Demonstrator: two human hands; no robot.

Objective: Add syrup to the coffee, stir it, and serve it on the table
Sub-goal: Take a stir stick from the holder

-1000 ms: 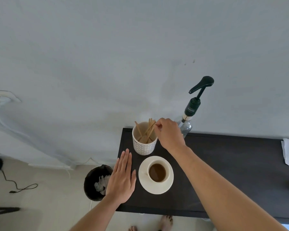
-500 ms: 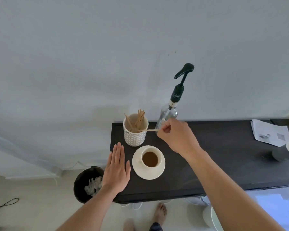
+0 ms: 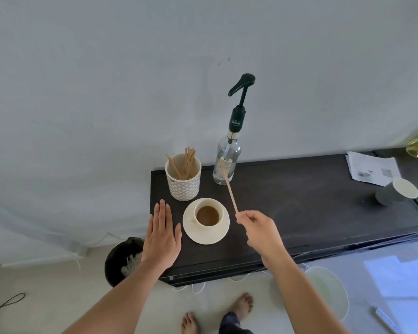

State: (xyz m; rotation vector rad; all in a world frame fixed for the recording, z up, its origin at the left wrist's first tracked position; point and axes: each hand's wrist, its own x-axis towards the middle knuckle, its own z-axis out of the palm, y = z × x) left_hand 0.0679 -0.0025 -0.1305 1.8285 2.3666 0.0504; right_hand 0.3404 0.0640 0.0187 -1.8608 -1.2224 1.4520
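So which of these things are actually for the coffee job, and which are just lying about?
For the job:
- white cup of coffee on its saucer
- clear pump-top syrup bottle
- thin wooden stir stick, pinched in the right hand
- patterned white stick holder

Lying about:
- black waste bin
- printed papers
- tipped grey cup

Cream coffee cup [image 3: 206, 214] on saucer [image 3: 204, 235]; pump syrup bottle [image 3: 227, 162] upright behind.
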